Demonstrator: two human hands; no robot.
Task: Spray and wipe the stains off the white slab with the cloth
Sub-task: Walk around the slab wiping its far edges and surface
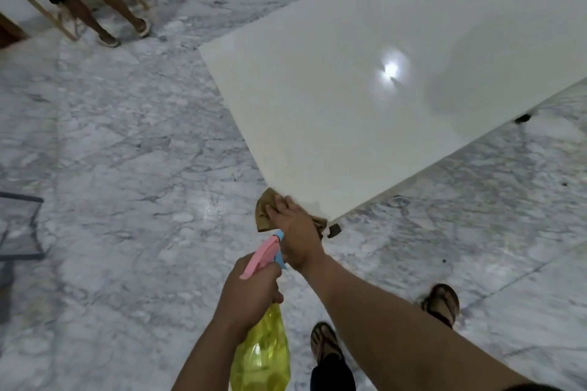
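A large white glossy slab [365, 89] lies raised a little off the marble floor, running from the middle to the upper right. A brown cloth [263, 214] sits at the slab's near corner, partly hanging over the edge. My right hand [293, 232] presses on the cloth there, and the hand hides most of it. My left hand [249, 292] grips the neck of a yellow spray bottle [262, 355] with a pink and blue trigger head [265, 252], held just below the right hand. A bright light reflection shows on the slab.
Grey-veined marble floor [127, 152] surrounds the slab. Small dark blocks [334, 230] support the slab's near corner and right edge. Another person's legs in sandals [109, 40] stand at the upper left beside wooden frames. A dark frame [19, 225] lies at the left edge. My sandalled feet [441, 301] are below.
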